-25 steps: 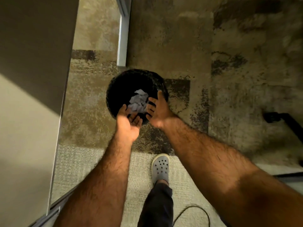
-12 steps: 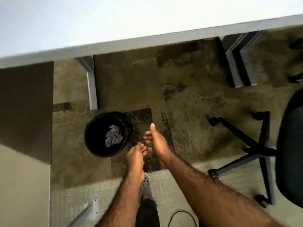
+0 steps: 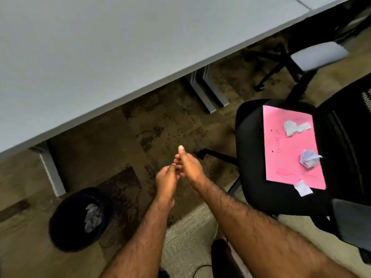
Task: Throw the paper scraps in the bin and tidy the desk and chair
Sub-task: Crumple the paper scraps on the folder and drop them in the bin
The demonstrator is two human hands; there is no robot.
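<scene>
A black round bin (image 3: 66, 227) stands on the carpet at lower left with white paper scraps (image 3: 92, 217) inside. My left hand (image 3: 167, 180) and my right hand (image 3: 188, 167) hover together over the floor between bin and chair, fingertips touching, nothing held. On the right, a black office chair (image 3: 253, 157) carries a pink sheet (image 3: 289, 147) on its seat. Three white scraps lie there: a torn piece (image 3: 295, 127) near the top, a crumpled ball (image 3: 309, 158) lower down, and a small piece (image 3: 303, 187) at the sheet's bottom edge.
A grey-white desk (image 3: 100, 57) spans the top, its metal legs (image 3: 52, 173) reaching the carpet near the bin. A second chair with a pale seat (image 3: 319, 55) stands at upper right. A dark cable (image 3: 198, 269) lies on the floor by my feet.
My view has swung right and up from the bin to the desk and chair. Both hands have pulled away from the bin, empty, and come together; the scraps now lie in the bin.
</scene>
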